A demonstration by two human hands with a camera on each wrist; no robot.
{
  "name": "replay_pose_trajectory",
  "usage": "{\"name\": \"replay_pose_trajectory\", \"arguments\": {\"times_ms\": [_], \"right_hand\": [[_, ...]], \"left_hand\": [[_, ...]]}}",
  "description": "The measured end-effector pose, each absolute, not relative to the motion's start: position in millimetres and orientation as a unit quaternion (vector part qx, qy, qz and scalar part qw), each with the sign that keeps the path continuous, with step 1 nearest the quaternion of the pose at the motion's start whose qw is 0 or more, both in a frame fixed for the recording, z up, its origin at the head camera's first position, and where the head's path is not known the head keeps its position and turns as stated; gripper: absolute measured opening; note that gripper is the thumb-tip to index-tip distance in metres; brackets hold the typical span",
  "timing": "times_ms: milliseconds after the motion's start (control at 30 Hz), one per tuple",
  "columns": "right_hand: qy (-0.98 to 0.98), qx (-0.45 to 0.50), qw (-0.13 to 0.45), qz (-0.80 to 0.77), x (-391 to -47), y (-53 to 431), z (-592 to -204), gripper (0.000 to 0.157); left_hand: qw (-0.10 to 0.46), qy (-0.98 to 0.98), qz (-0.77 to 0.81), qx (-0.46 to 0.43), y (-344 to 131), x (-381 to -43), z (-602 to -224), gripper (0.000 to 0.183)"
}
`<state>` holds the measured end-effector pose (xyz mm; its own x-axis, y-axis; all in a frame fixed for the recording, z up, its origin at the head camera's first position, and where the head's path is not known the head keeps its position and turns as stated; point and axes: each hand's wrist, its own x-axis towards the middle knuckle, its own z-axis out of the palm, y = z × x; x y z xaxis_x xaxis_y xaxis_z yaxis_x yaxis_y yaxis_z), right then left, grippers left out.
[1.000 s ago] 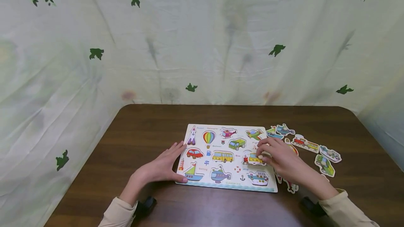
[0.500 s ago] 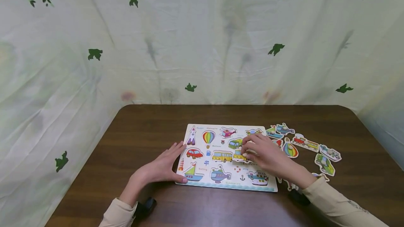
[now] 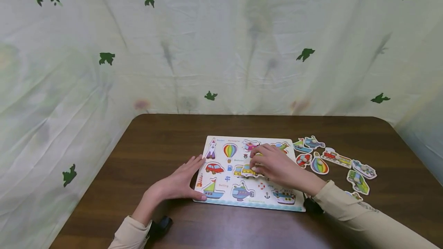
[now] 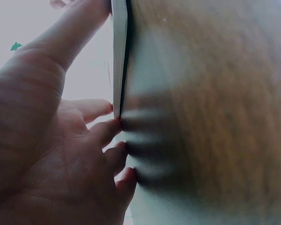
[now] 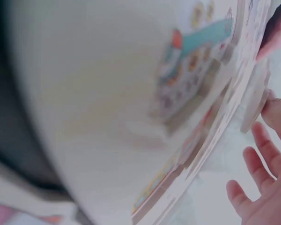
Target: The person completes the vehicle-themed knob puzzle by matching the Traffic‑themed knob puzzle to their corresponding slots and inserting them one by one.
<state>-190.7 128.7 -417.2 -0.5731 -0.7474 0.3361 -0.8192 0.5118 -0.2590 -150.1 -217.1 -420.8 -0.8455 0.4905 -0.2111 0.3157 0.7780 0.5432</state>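
A white puzzle board (image 3: 300, 204) with coloured vehicle pictures lies on the table. My left hand (image 3: 175, 184) spans its left side, fingertips at the left edge and thumb at the near left corner. In the left wrist view, fingers of the left hand (image 4: 70, 150) touch the board's edge (image 4: 119, 61). Over the middle of the board my right hand (image 3: 278, 166) pinches a yellow bus puzzle piece (image 3: 248, 170), which overlaps the board's printed bus (image 3: 237, 170). The right wrist view shows the thin piece (image 5: 255, 103) edge-on at the thumb and fingertips.
Right of the board lie several loose pieces, among them a balloon (image 3: 319, 164), a train (image 3: 335, 158), a red car (image 3: 303, 160), a sailboat (image 3: 302, 146) and a green truck (image 3: 358, 182). A printed curtain (image 3: 221, 49) hangs behind the brown table (image 3: 166, 137).
My right hand has carried the bus piece leftward across the board, from the right side to the printed bus. The left hand has stayed at the board's left edge.
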Motion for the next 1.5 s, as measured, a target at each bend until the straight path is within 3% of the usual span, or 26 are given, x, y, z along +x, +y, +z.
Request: {"name": "replay_pose_trajectory", "arguments": {"times_ms": [767, 1000, 1367, 1500], "right_hand": [[-0.872, 0.459, -0.033, 0.165, -212.0, 98.9, -421.3, 0.01], [-0.863, 0.453, -0.049, 0.219, -218.1, 100.2, -424.1, 0.008], [-0.866, 0.456, -0.003, 0.203, -208.7, 100.5, -420.7, 0.01], [-0.87, 0.44, -0.012, 0.221, -206.5, 107.7, -416.2, 0.015]], "left_hand": [[0.177, 0.927, 0.253, 0.212, -216.4, -149.6, -417.5, 0.113], [0.177, 0.926, 0.256, 0.212, -217.5, -149.6, -418.3, 0.113], [0.166, 0.925, 0.257, 0.226, -220.5, -151.6, -420.1, 0.113], [0.169, 0.923, 0.26, 0.23, -218.5, -152.3, -419.5, 0.113]]}}
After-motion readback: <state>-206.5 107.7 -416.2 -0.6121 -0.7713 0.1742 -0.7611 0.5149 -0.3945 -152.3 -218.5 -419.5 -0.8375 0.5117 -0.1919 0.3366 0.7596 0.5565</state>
